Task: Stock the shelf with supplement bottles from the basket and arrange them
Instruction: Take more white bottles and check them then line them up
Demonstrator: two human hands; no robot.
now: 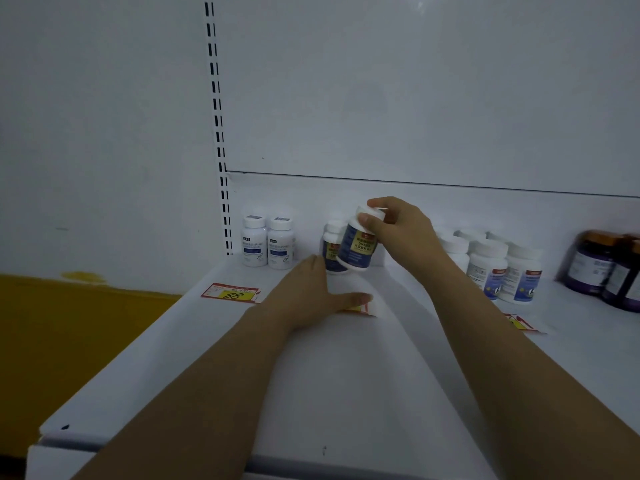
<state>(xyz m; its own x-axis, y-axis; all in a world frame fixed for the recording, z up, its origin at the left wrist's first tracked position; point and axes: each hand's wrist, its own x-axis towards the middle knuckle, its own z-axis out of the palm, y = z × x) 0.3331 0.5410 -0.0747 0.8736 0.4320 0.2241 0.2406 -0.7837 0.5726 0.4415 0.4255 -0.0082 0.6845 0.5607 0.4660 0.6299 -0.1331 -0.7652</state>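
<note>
right hand [403,230] grip clenched around a tilted dark-label bottle [358,245]; left hand [311,296] released, flat on the shelf [346,375] at 7 o'clock of it.

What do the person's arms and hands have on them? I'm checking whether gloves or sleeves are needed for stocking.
Nothing is worn: the left hand and right hand are bare, without gloves, rings or a watch, and both forearms are uncovered, with no sleeve in view.

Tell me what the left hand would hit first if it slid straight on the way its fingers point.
Likely the dark-labelled bottle standing on the shelf: the left hand lies flat, fingertips nearly at its base. Depth is unclear.
</note>
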